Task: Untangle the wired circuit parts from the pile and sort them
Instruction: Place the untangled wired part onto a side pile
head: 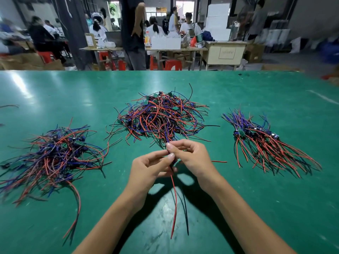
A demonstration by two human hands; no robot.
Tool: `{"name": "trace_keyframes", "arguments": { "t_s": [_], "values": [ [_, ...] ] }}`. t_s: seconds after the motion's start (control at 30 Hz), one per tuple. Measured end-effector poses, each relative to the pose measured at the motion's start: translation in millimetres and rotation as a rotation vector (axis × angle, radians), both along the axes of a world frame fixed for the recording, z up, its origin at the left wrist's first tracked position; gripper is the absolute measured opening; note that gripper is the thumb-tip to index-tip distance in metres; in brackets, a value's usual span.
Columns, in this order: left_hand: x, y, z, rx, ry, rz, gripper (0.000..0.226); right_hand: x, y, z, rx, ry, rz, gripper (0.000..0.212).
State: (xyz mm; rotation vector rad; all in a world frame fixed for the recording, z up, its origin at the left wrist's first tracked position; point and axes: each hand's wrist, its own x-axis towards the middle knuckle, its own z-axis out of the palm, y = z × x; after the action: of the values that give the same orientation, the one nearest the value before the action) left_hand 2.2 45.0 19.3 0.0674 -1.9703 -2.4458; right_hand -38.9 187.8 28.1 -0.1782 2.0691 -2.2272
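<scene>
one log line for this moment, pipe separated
stage: untangling | hands: left hand and right hand pinch one wired part | source: middle pile | sorted: right bundle | left pile: tangled

Glossy, scuffed green tabletop [238,208]; smooth plastic-coated wires [161,118].

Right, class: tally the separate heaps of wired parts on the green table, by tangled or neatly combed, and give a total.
Tangled heaps: 2, the left heap and the middle pile
Neatly combed bundles: 1, the right bundle
Total: 3
</scene>
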Motion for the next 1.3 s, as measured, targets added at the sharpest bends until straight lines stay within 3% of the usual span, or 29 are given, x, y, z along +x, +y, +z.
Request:
{"name": "trace_keyframes", "arguments": {
  "t_s": [0.2,0.5,0.8,1.1,1.3],
  "values": [
    [-4.1,-2.0,-0.6,0.077,-0.071,-0.003,0.038,-1.3,1.5,-5.1,0.133,0.048,-0.071,0.012],
    [-4.2,2.0,-4.7,0.043,-0.057,0.079,0.015,1.0,-10.6,-9.3,0.027,-0.002,-0.050,0.009],
    [-3.0,1.7,-2.9,0.020,-0.029,0.127,0.014,1.7,-14.1,-11.6,0.027,-0.005,-0.074,0.013],
    [-4.1,2.6,-8.8,-0.197,0.031,0.153,0.022,4.8,-23.0,-13.8,0.303,0.093,-0.058,0.023],
    [-4.2,1.0,-15.1,-0.326,0.082,0.130,0.019,10.7,-29.4,-17.1,0.460,0.158,-0.199,0.024]
  ]
}}
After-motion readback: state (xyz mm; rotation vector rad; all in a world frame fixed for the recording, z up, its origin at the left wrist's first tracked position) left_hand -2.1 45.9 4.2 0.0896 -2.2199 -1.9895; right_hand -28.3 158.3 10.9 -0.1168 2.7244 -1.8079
